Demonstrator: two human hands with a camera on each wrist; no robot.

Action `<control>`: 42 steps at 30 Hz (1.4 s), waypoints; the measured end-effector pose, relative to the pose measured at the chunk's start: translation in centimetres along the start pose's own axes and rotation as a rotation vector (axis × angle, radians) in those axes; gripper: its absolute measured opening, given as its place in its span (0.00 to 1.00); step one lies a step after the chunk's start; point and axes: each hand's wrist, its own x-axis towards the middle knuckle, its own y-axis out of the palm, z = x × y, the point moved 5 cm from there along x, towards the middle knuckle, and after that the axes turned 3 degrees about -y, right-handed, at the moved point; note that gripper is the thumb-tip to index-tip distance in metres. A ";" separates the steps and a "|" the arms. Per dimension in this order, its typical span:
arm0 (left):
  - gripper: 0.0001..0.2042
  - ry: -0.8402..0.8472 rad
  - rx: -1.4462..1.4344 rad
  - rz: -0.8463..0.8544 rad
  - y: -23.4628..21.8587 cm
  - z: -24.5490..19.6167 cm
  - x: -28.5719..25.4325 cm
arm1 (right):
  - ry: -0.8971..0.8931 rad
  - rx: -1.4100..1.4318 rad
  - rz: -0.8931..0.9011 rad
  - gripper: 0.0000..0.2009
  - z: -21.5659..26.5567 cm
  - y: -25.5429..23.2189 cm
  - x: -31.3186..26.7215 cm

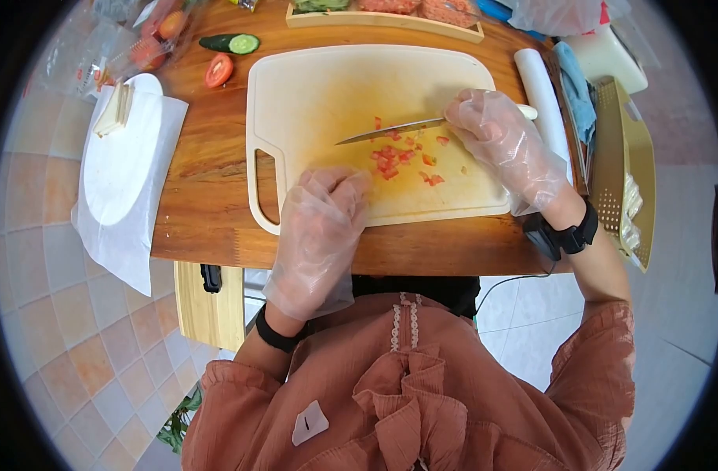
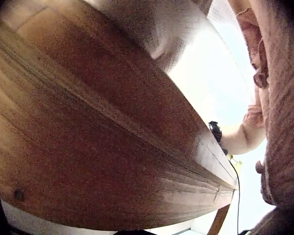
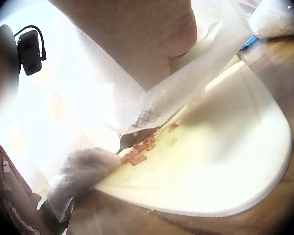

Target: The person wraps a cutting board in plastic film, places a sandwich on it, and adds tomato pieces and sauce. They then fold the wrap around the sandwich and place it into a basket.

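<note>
In the head view my gloved right hand [image 1: 504, 145] grips a kitchen knife [image 1: 394, 129]. Its blade lies over the cutting board [image 1: 312, 86] and points left; the white handle's end sticks out past the hand. Diced tomato [image 1: 388, 161] is scattered under and below the blade, and the right wrist view shows the red pieces [image 3: 135, 155] too. My gloved left hand [image 1: 316, 235] rests at the board's near left edge, fingers loosely bent, left of the dice. Its fingertips are hidden. The left wrist view shows mostly the tabletop [image 2: 88, 147] and a blurred bit of glove.
Behind the board lie a cut cucumber [image 1: 229, 43] and a tomato half [image 1: 218, 71]. A wooden tray [image 1: 382, 19] of food stands at the back. White paper [image 1: 161, 149] lies left, a white roll [image 1: 543, 98] right, and a perforated basket [image 1: 637, 157] beyond it.
</note>
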 end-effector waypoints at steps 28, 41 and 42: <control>0.14 0.013 -0.013 0.013 0.0 0.0 0.0 | -0.059 -0.014 -0.013 0.11 0.4 0.2 0.4; 0.13 -0.007 0.012 -0.009 0.0 -0.1 0.2 | -0.123 0.063 -0.137 0.05 1.2 1.0 0.8; 0.13 -0.005 0.015 -0.006 0.0 -0.1 0.2 | -0.121 0.065 -0.140 0.05 1.3 0.8 0.8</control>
